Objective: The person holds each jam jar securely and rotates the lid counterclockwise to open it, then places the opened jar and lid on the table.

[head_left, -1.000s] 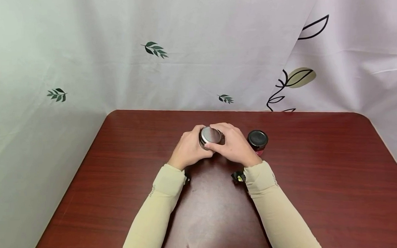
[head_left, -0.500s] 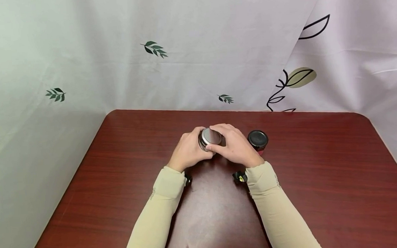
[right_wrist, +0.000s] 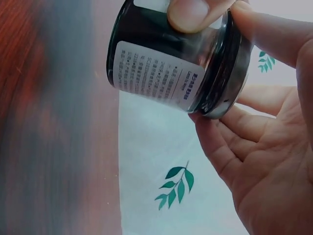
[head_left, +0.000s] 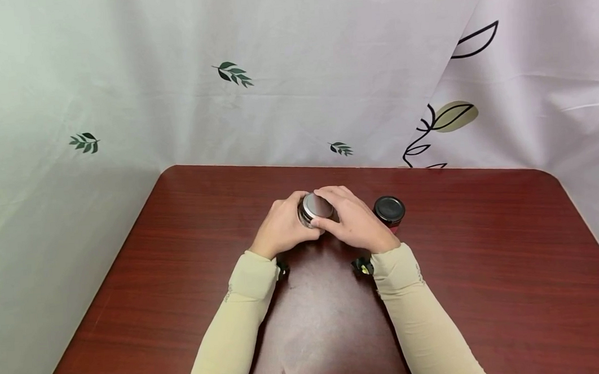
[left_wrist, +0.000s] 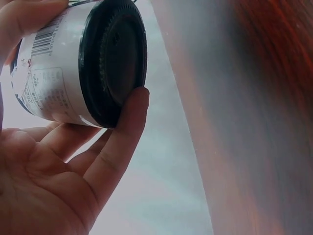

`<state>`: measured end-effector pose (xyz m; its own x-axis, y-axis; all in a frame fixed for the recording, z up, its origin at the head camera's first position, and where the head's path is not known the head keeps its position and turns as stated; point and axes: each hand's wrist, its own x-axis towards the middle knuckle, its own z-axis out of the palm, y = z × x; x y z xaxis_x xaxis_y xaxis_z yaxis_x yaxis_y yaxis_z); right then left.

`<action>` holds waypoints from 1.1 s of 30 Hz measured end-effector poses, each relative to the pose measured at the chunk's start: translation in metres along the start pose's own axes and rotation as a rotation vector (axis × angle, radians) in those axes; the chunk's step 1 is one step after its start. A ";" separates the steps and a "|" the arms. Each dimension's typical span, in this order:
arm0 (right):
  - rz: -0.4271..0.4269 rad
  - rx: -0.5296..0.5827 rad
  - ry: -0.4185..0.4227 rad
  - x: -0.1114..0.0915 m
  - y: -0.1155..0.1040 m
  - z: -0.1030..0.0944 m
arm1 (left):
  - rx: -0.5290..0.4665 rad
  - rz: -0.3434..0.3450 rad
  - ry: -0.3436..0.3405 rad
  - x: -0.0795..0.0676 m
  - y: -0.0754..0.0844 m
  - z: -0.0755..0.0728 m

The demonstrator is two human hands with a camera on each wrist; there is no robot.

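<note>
Both hands are on one glass jar [right_wrist: 159, 73] above the middle of the table. Its silver lid [head_left: 317, 205] faces up toward the head camera. My left hand [head_left: 280, 227] grips the body from the left; in the left wrist view its fingers wrap the white label, one fingertip at the black base [left_wrist: 120, 58]. From the other side my right hand [head_left: 352, 218] holds the lid between thumb and fingers. A left fingertip crosses the dark glass in the right wrist view. Printed text and a barcode show on the labels.
Just right of my right hand stands another jar [head_left: 389, 210] with a black lid and a bit of red below it, partly hidden by the wrist. The reddish-brown table [head_left: 487, 267] ends at a white leaf-printed curtain [head_left: 285, 114] behind and at the left.
The jar and both hands have shifted very slightly. My right hand has turned a little at the lid, and both grips stay in place.
</note>
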<state>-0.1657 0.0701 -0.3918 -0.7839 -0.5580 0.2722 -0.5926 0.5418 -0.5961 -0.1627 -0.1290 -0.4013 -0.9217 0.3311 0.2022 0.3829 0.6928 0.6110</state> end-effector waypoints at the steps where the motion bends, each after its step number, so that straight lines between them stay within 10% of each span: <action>1: -0.007 0.001 -0.001 0.000 0.000 0.000 | -0.001 0.001 -0.002 0.000 0.000 0.000; 33: -0.096 0.061 -0.087 -0.003 -0.001 -0.007 | -0.021 -0.005 -0.061 0.001 -0.002 -0.003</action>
<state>-0.1643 0.0752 -0.3868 -0.7037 -0.6592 0.2650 -0.6496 0.4458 -0.6159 -0.1646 -0.1321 -0.3998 -0.9178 0.3665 0.1528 0.3765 0.6809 0.6281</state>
